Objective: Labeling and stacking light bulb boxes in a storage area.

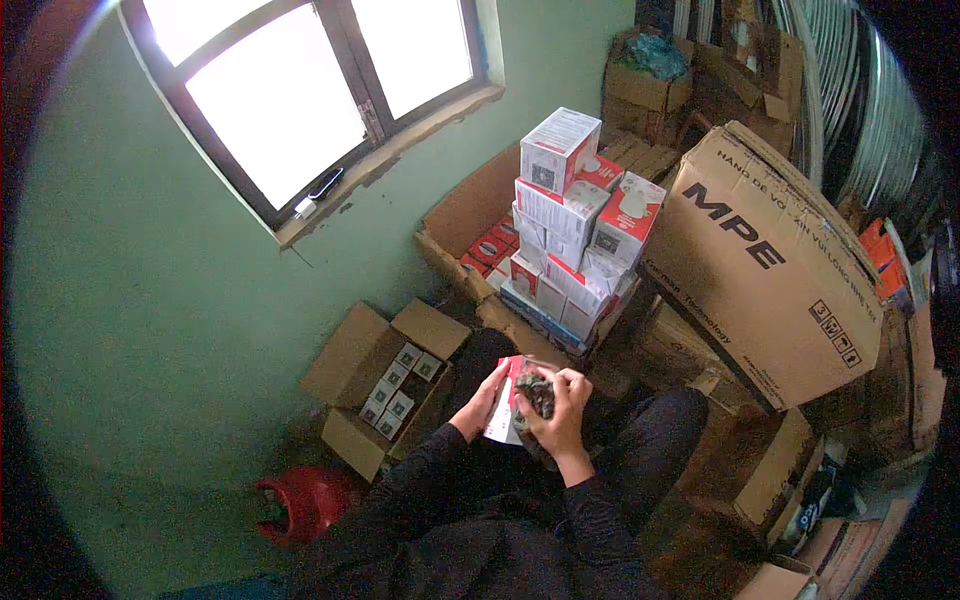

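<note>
At the lower middle, over my lap, my left hand grips a flat-looking red and white box along its left side. My right hand is closed on a crumpled dark, mottled cloth, which lies against the face of that box and partly hides it. Just beyond my hands stands a stack of red and white boxes in a torn cardboard carton. Left of my knee, an open carton holds several small white boxes.
A large brown carton leans at the right. A red round container sits by the wall at lower left. A window with a dark phone-like object on its sill is at upper left. More cartons and long bundled strips fill the back right.
</note>
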`<state>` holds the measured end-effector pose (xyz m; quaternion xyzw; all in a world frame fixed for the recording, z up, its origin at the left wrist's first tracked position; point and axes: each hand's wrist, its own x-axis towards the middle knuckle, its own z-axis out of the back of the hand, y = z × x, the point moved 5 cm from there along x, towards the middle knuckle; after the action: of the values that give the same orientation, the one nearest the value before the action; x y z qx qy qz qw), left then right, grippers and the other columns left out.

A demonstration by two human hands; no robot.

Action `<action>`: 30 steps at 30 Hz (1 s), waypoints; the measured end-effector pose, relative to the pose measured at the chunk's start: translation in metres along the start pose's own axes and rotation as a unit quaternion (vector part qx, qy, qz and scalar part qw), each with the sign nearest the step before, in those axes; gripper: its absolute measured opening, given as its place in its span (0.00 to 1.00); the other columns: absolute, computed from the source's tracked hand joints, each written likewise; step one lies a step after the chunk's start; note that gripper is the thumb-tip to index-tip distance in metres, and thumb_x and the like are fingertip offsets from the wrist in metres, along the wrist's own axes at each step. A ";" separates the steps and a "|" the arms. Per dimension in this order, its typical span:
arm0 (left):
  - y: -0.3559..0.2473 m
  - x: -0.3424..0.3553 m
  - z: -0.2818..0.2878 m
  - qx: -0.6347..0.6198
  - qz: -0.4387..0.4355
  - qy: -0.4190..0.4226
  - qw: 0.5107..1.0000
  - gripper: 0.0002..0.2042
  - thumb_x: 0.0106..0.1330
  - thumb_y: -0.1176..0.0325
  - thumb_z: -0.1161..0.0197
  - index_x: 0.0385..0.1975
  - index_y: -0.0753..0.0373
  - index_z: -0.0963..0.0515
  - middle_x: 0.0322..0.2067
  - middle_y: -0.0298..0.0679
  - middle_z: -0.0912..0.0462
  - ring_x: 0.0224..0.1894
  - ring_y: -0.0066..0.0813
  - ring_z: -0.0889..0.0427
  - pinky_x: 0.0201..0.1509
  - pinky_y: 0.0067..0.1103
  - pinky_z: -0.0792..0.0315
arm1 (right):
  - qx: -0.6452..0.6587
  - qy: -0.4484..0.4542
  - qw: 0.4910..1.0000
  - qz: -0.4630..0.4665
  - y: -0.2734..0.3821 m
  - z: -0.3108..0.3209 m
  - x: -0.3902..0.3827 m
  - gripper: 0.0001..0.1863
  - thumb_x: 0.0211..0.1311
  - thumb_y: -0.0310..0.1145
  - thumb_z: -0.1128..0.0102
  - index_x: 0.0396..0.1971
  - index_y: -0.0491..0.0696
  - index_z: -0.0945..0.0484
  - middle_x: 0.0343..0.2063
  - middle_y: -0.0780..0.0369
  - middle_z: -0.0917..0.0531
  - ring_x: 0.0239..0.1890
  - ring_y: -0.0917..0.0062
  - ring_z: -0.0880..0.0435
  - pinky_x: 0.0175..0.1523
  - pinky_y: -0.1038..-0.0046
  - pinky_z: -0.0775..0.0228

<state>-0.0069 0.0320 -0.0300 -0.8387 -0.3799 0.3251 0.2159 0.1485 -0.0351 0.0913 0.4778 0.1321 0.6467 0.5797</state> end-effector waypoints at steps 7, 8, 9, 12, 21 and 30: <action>0.010 0.009 -0.020 0.022 0.023 0.055 0.998 0.38 0.82 0.36 0.59 0.77 0.62 0.38 0.69 0.50 0.25 0.68 0.44 0.23 0.74 0.41 0.30 | 0.049 -0.010 0.999 -0.002 -0.010 0.025 0.001 0.26 0.50 0.42 0.18 0.47 0.49 0.17 0.39 0.58 0.19 0.44 0.60 0.20 0.53 0.59 0.28; 0.010 0.009 -0.021 0.052 0.013 0.072 0.996 0.38 0.82 0.36 0.60 0.78 0.61 0.39 0.70 0.49 0.25 0.69 0.44 0.23 0.75 0.42 0.30 | 0.038 -0.021 0.999 -0.027 -0.014 0.026 0.003 0.27 0.51 0.42 0.19 0.49 0.48 0.18 0.41 0.57 0.18 0.46 0.59 0.19 0.54 0.59 0.28; 0.012 0.008 -0.024 -0.009 0.042 0.114 0.993 0.38 0.82 0.36 0.61 0.78 0.61 0.39 0.70 0.48 0.26 0.69 0.44 0.24 0.75 0.41 0.31 | 0.021 -0.044 0.997 -0.052 -0.016 0.030 0.003 0.27 0.53 0.41 0.19 0.50 0.47 0.19 0.43 0.56 0.17 0.47 0.58 0.19 0.54 0.59 0.28; 0.006 0.006 -0.015 -0.004 0.012 0.027 1.000 0.39 0.79 0.33 0.54 0.69 0.65 0.28 0.61 0.49 0.17 0.59 0.42 0.16 0.68 0.39 0.24 | 0.042 0.026 0.998 0.044 0.012 0.024 -0.002 0.26 0.56 0.40 0.20 0.50 0.46 0.20 0.50 0.55 0.16 0.53 0.57 0.18 0.60 0.58 0.28; 0.008 -0.013 -0.067 -0.108 -0.049 0.037 0.992 0.35 0.81 0.36 0.55 0.77 0.55 0.36 0.68 0.42 0.22 0.65 0.34 0.20 0.69 0.34 0.26 | -0.004 -0.018 0.999 -0.044 0.023 0.058 0.040 0.18 0.58 0.34 0.22 0.45 0.44 0.18 0.49 0.54 0.14 0.54 0.58 0.16 0.62 0.59 0.26; -0.008 -0.016 -0.080 -0.103 -0.024 -0.034 0.994 0.31 0.77 0.34 0.47 0.56 0.59 0.18 0.40 0.35 0.09 0.32 0.26 0.11 0.39 0.26 0.15 | 0.082 0.070 0.993 0.050 0.069 0.071 0.042 0.22 0.56 0.33 0.21 0.49 0.44 0.19 0.54 0.53 0.14 0.57 0.60 0.15 0.63 0.62 0.24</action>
<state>0.0379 0.0150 0.0367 -0.8356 -0.4383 0.3073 0.1235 0.1657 -0.0456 0.1972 0.4832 0.2010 0.6940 0.4944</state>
